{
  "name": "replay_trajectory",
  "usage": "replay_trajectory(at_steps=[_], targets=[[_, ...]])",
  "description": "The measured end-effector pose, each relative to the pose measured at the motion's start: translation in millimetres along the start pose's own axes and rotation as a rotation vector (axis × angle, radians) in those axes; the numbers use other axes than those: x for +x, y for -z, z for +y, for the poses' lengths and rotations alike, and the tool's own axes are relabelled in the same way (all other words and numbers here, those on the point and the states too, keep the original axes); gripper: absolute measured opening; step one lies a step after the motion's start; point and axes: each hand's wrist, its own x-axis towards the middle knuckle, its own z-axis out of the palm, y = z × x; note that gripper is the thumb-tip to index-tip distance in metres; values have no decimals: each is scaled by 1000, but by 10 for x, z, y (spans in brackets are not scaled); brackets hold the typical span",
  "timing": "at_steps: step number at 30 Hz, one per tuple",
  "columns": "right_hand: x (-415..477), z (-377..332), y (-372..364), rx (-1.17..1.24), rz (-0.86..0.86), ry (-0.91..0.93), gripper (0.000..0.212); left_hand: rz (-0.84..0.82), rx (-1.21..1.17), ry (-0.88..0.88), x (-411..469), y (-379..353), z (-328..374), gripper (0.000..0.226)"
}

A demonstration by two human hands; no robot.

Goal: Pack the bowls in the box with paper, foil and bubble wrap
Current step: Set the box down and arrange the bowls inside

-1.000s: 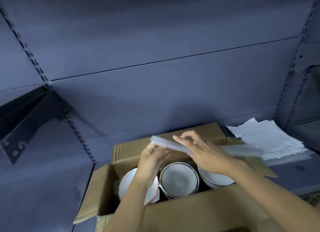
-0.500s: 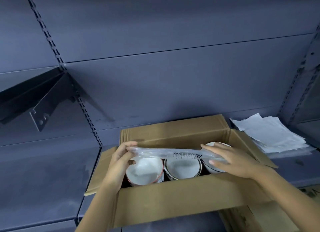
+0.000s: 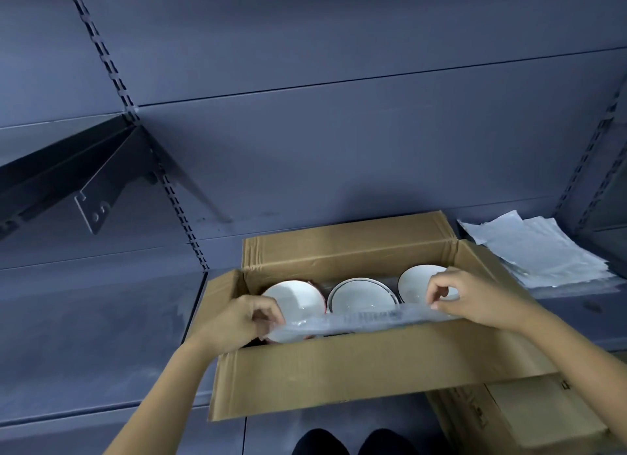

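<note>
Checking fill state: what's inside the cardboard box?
Left bowl, middle bowl, right bowl, mouths up. Clear plastic strip, pinched by left hand and right hand, covers their near rims; anything beneath is unseen.

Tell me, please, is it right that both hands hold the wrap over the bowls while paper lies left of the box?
No: the head view shows the paper right of the box. The left hand and right hand do hold the wrap over the bowls.

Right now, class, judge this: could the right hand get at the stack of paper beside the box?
Probably, but not freely: the right hand pinches the bubble wrap. The paper stack lies uncovered just past the right flap of the box.
</note>
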Motion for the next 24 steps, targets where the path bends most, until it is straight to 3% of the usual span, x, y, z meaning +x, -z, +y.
replay_trajectory(at_steps=[6,10,16,20,24], targets=[[31,-94,91,-56,-317,-83,30,-185,145,98,-58,70,76,31],[66,-203,188,56,-460,-229,35,-357,201,228,-91,132,262,28],[174,-371,184,-131,-538,-309,42,-260,365,219,35,-7,599,31],[171,-456,210,-162,-589,-386,47,-409,371,281,66,-324,824,40],[137,-469,216,-69,-648,-500,58,-365,142,471,146,-360,743,38]])
